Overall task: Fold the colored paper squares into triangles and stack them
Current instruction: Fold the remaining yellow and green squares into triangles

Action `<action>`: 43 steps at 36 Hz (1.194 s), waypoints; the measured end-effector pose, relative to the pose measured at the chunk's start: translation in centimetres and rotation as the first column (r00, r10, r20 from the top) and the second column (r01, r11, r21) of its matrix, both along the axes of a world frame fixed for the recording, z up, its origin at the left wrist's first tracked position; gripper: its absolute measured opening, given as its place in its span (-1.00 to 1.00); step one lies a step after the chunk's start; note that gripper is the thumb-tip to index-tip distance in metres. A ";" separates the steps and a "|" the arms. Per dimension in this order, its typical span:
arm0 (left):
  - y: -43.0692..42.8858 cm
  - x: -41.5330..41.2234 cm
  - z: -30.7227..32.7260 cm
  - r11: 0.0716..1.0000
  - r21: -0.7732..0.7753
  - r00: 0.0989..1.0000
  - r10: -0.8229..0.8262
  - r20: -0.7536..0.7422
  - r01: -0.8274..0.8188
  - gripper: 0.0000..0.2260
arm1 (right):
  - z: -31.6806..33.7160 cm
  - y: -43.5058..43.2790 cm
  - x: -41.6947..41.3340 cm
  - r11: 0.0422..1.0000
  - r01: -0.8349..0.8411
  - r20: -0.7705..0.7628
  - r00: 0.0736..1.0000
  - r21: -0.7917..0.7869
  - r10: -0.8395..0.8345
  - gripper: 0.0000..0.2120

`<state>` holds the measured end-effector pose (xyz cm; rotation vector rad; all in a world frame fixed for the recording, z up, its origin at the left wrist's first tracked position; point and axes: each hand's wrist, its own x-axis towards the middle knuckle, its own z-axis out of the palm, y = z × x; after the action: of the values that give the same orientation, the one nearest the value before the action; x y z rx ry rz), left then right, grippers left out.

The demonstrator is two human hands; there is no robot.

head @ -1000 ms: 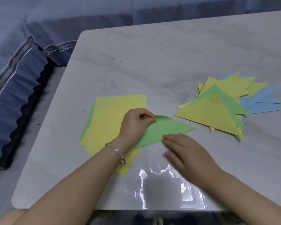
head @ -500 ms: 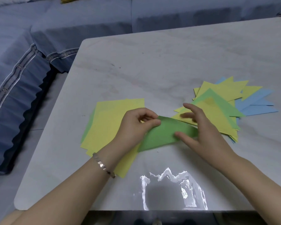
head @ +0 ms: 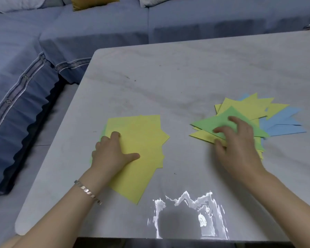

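- Since half a second ago the green triangle [head: 209, 123] has gone from the middle of the table, where both hands held it, to the top of the pile of folded triangles [head: 243, 107] on the right.
- The right hand [head: 239, 140] has travelled with it. It now lies over the pile with fingers [head: 220, 130] spread and laid flat on the green triangle, the thumb down at the pile's near edge. Nothing is pinched or lifted.
- The left hand [head: 113, 153] has let go of the green paper and moved left onto the stack of yellow squares [head: 143, 133]. It rests there with fingers loosely bent near the stack's left side and the thumb stretched right across the top sheet. Whether the fingertips catch an edge cannot be told.
- A thin green edge shows under the stack's left side.
- The pile holds yellow triangles under the green one, with blue triangles [head: 284, 126] fanned out to the far right.
- Stack and pile lie well apart on the pale marble table [head: 168, 77].
- A metal bracelet [head: 88, 191] circles the left wrist.
- A blue sofa [head: 79, 33] runs along the far and left sides of the table.
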<state>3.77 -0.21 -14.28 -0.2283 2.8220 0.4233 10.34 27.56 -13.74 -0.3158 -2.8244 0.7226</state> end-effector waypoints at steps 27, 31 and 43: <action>4.2 1.8 4.8 0.613 0.790 0.999 -0.044 0.016 0.015 -0.89 | 1.9 -4.0 2.3 0.607 -0.787 -0.148 0.591 0.107 0.793 -0.59; 5.3 2.7 4.5 0.720 0.628 0.952 -0.275 -0.132 0.295 -0.81 | 2.0 -4.1 2.4 0.650 -0.756 -0.138 0.653 -0.076 0.744 -0.64; 7.4 4.4 4.3 0.551 0.824 0.988 -0.140 -0.067 0.134 -0.88 | 1.8 -4.6 1.4 0.650 -0.161 -0.055 0.982 -0.743 0.181 -0.87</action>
<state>8.14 7.14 -9.95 0.2005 2.2594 1.6285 11.76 23.00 -11.99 -0.1641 -2.4292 1.9328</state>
